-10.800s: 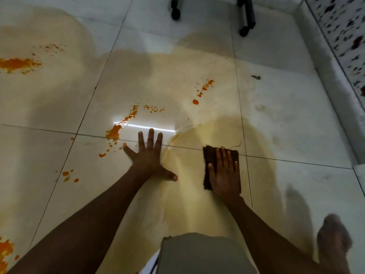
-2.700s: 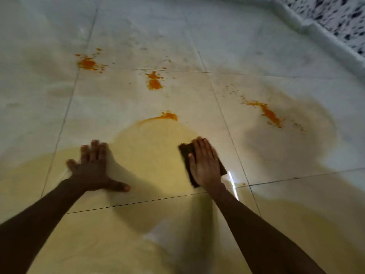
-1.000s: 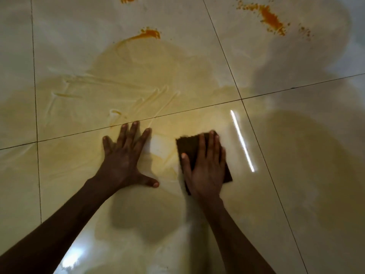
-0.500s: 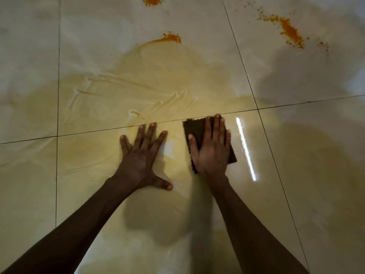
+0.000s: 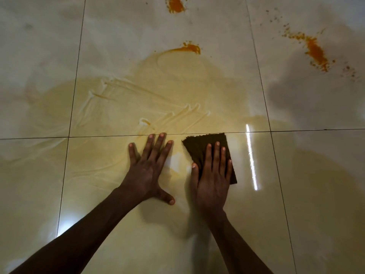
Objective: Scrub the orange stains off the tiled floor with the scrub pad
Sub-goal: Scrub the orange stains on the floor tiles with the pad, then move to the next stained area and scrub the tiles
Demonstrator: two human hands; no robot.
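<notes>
Pushed forward since a moment ago, the scrub pad (image 5: pixel 205 147) is pressed flat under the straight-fingered right hand (image 5: pixel 212 179) at the grout line, the left hand (image 5: pixel 147 171) splayed on the tiled floor (image 5: pixel 316 194); three orange stains (image 5: pixel 188 48) remain untouched beyond

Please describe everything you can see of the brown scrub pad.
The scrub pad is a dark brown, flat, roughly rectangular piece with a coarse, fibrous look and a slightly frayed far edge. It lies flat on the wet, yellowish tile floor, its far edge at a grout line. The right hand presses on it with straight fingers, covering its near part.
</notes>
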